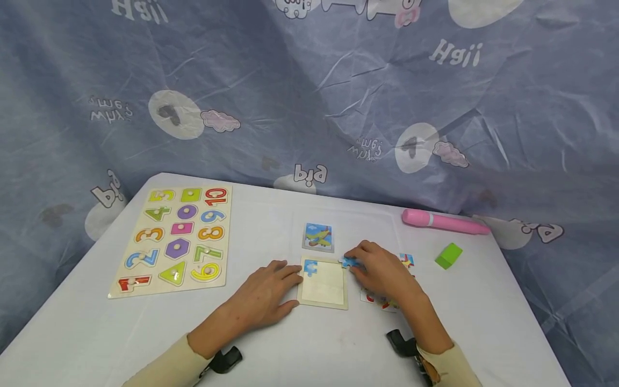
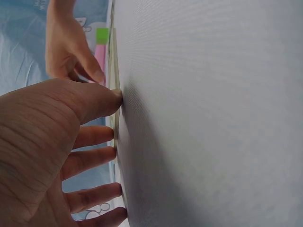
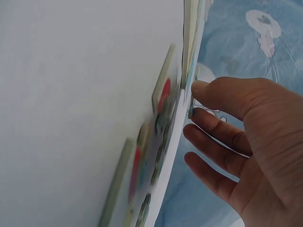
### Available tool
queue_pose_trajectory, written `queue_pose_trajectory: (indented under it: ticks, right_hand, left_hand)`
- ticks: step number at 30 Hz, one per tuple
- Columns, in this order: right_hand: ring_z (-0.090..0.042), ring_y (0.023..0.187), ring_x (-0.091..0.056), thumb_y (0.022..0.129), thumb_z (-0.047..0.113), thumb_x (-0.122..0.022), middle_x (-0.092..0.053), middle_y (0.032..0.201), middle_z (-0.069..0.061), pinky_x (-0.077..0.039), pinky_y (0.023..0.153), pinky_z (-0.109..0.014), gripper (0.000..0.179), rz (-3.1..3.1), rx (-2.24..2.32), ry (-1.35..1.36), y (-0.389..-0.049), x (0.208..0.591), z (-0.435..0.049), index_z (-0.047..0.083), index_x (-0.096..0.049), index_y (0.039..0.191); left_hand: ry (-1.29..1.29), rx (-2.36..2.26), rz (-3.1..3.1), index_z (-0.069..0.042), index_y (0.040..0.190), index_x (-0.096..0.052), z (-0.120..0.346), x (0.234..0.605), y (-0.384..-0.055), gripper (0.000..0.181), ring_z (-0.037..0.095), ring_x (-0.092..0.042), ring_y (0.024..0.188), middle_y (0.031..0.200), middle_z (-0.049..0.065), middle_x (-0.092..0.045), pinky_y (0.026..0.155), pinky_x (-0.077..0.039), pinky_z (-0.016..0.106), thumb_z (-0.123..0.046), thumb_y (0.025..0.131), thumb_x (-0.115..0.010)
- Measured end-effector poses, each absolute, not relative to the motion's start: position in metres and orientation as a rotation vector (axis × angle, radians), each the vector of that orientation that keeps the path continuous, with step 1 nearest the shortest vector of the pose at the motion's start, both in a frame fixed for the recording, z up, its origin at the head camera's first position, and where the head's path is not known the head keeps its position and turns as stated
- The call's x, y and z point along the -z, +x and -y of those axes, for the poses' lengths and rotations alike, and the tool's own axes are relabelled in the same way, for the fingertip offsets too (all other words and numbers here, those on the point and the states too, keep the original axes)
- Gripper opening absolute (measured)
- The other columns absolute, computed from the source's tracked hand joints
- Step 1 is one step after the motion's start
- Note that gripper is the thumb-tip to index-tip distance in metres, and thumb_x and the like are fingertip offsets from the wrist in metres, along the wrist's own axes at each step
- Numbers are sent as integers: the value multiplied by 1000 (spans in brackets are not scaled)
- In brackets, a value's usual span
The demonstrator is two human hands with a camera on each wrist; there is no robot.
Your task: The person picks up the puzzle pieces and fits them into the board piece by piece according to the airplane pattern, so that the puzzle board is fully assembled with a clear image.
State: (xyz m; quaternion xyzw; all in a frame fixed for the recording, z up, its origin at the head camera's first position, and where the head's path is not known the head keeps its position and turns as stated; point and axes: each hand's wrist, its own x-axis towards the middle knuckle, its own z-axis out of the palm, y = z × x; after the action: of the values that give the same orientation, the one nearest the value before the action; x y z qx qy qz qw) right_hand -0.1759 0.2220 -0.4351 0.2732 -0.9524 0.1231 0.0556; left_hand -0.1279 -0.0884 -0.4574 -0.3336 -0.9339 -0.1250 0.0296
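A square wooden puzzle tray point(image 1: 329, 287) lies mid-table, with a blue jigsaw piece point(image 1: 310, 267) in its upper left corner. My left hand point(image 1: 263, 290) rests at the tray's left edge, fingers spread; in the left wrist view the thumb and fingertips touch the tray edge point(image 2: 116, 137). Just off the tray's upper right corner, my right hand point(image 1: 384, 271) pinches another blue puzzle piece point(image 1: 349, 262) between thumb and index finger. The right wrist view shows that puzzle piece point(image 3: 191, 112) edge-on. Loose puzzle pieces point(image 1: 382, 302) lie under and beside the right hand, partly hidden by it.
Above the tray lies an airplane picture card point(image 1: 318, 236). A wooden number-and-shape board point(image 1: 167, 236) lies on the left. At the right are a green block point(image 1: 448, 256) and a thick pink pen-like stick point(image 1: 445, 221), close to the back edge and the hanging cloth point(image 1: 271, 80).
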Motion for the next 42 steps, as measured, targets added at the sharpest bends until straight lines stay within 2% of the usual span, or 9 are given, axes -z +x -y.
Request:
queue_pose_trajectory:
  ticks: [25,33,42]
  right_hand:
    - [-17,102,-67,96,16,-84,-70,115,-1,-60,89,-39,29,2989,-399,917,-175,428,-180,13,-79,124]
    - [-18,110,-68,96,19,-84,-70,119,-1,-59,96,-41,29,2997,-397,943,-177,429,-174,15,-79,124]
    - [-18,110,-69,95,17,-84,-70,116,1,-60,94,-40,24,2945,-383,1004,-178,433,-171,17,-80,119]
  left_hand:
    - [-1037,372,2869,-17,140,-70,90,454,-130,49,32,-56,141,152,3,-63,103,-56,53,-43,99,-77]
    - [-1034,373,2859,-17,139,-70,91,456,-129,48,33,-57,140,151,2,-63,103,-57,52,-43,99,-77]
    - [-1035,388,2868,-16,140,-70,90,458,-129,49,33,-56,141,152,3,-63,103,-57,53,-42,99,-78]
